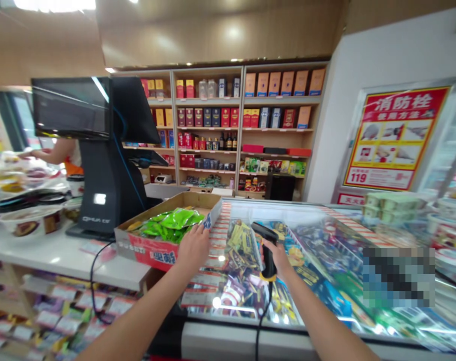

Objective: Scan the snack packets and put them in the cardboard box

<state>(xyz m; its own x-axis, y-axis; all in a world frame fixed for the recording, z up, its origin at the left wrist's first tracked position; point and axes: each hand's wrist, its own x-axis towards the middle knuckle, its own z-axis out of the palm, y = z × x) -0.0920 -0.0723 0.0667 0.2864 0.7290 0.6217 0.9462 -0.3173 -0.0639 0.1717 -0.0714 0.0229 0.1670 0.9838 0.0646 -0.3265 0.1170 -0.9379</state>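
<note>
My left hand (196, 246) is at the front right corner of a cardboard box (147, 253), fingers bent over its rim. Green snack packets (175, 223) fill much of the box and lie against my fingertips. In my right hand (278, 256) is a black and yellow barcode scanner (266, 235), its handle in my wrapped fingers and its head tilted up to the left. The scanner's cord (263, 321) hangs down over the front edge. Beneath the scanner is a glass-topped freezer (216, 296) with colourful packaged ices inside.
A checkout terminal (96, 195) stands on the white counter (55, 260) at left, with bowls of instant food (36, 220) beside it. Another person's arm (53, 153) shows behind. Shelves of boxed bottles (209, 118) line the back. Green cartons (391, 208) stand at right.
</note>
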